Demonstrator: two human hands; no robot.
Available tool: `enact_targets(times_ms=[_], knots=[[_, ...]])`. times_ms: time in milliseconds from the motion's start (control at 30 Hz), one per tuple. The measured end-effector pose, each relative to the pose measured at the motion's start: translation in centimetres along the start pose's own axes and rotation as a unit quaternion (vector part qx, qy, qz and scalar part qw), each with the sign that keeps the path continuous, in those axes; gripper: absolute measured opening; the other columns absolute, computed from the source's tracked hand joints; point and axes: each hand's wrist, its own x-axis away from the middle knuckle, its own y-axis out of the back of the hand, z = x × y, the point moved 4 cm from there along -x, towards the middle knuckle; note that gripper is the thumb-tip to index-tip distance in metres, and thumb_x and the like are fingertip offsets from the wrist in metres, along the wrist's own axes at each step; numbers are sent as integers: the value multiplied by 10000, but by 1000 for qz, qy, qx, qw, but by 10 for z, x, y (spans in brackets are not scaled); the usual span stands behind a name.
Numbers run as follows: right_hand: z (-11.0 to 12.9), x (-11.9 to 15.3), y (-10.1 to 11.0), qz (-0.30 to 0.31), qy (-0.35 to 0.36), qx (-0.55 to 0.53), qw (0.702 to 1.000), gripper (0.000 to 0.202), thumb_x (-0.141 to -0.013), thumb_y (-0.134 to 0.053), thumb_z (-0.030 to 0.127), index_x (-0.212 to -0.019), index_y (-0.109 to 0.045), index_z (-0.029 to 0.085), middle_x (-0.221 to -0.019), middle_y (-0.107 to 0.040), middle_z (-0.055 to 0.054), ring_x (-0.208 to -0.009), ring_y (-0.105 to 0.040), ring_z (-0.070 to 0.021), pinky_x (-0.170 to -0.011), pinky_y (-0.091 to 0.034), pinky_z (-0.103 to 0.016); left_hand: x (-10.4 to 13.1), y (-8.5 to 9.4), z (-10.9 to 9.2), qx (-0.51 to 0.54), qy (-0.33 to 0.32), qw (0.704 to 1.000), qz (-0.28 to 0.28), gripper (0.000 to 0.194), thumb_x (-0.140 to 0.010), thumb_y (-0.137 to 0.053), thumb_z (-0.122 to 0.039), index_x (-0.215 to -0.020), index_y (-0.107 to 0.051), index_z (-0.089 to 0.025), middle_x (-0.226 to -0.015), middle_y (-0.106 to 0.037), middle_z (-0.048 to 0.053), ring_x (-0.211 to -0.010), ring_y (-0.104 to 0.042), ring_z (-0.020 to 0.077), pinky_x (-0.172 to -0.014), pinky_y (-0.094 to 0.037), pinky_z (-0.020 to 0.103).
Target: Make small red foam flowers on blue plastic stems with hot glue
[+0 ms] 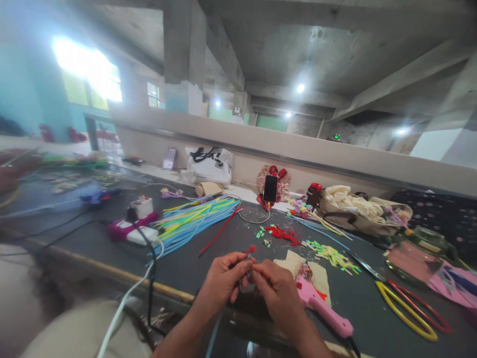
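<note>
My left hand [226, 278] is closed in a pinch around a thin light-blue pipe cleaner [213, 334], whose lower part hangs below the table edge. A small red fuzzy piece [252, 248] stands up at its top, just above my fingertips. Thumb and fingers of my right hand [274, 283] are pressed together at the same spot, meeting the left fingertips; what lies between them is mostly hidden. Right of that hand, a pink glue gun [324, 311] lies with its nozzle end on a beige cloth [321, 273].
Long pipe cleaners [197, 219] lie at centre left, near a power strip [137, 232]. Cut red pieces [283, 234] and yellow-green pieces [333, 256] are scattered ahead. Scissors [406, 308] and a jug [417, 253] stand right. A phone [270, 188] leans behind. Another person's hand [17, 169] shows far left.
</note>
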Motion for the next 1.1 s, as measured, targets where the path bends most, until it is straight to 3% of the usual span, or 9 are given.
enact_targets(times_ms=[100,300,400,500,633,733,833,933,1100], knots=[[6,3,-3,-25,43,47,998,190,-835,-459,157,-712,-603,171,-624,-535,11,-613,-509,-113,-569,-350,-213,0,0,2,26,7,1000,-12,209,-695,-608,-348,-671,-587,-141,-406,-485,-80,-259,-306,1,-272,-206,111],[9,15,-3,-88,91,-32,991,200,-827,-442,111,-930,-598,185,-789,-584,-20,-719,-545,-119,-645,-401,-201,5,0,2,123,36,992,-19,167,-702,-624,-301,-659,-622,-140,-481,-491,-71,-373,-374,10,-329,-267,91],[1,22,-3,-107,49,-58,991,201,-832,-442,152,-947,-598,207,-749,-577,0,-663,-550,-114,-598,-401,-196,6,0,4,196,49,979,0,153,-724,-604,-279,-750,-666,-142,-740,-630,0,-592,-536,60,-532,-430,139],[-8,23,-13,-68,-22,-70,995,179,-824,-460,230,-869,-630,199,-663,-562,10,-578,-536,-116,-521,-382,-198,7,-1,6,249,57,967,19,181,-719,-603,-270,-816,-684,-141,-939,-656,54,-785,-582,141,-670,-460,218],[-11,16,-27,-47,-69,-144,986,174,-798,-485,277,-824,-625,176,-688,-596,-2,-647,-558,-141,-572,-406,-208,9,-6,10,271,85,958,34,200,-710,-607,-273,-835,-688,-138,-891,-682,68,-772,-603,170,-685,-461,251],[-11,11,-30,-53,-84,-176,979,166,-787,-494,290,-772,-605,166,-665,-593,4,-632,-545,-136,-552,-398,-200,11,-6,8,261,67,962,36,214,-711,-610,-263,-847,-686,-116,-857,-690,83,-793,-605,176,-715,-451,246],[-11,11,-29,-63,-73,-141,985,201,-793,-485,315,-730,-602,164,-594,-555,18,-546,-504,-117,-490,-362,-190,14,-8,5,244,69,967,40,208,-707,-620,-264,-850,-679,-125,-745,-690,58,-675,-606,144,-612,-446,215],[-10,13,-26,-97,-39,-86,991,209,-804,-473,309,-716,-603,171,-589,-548,19,-530,-494,-111,-491,-349,-190,18,-7,0,218,75,973,7,160,-671,-654,-251,-791,-672,-146,-624,-665,18,-549,-576,114,-523,-414,198],[-8,16,-27,-120,5,-37,992,185,-809,-471,265,-710,-602,179,-611,-551,16,-551,-504,-108,-518,-345,-192,18,-2,-10,142,4,989,-50,82,-627,-682,-215,-666,-675,-143,-616,-663,8,-593,-555,107,-607,-402,198]])
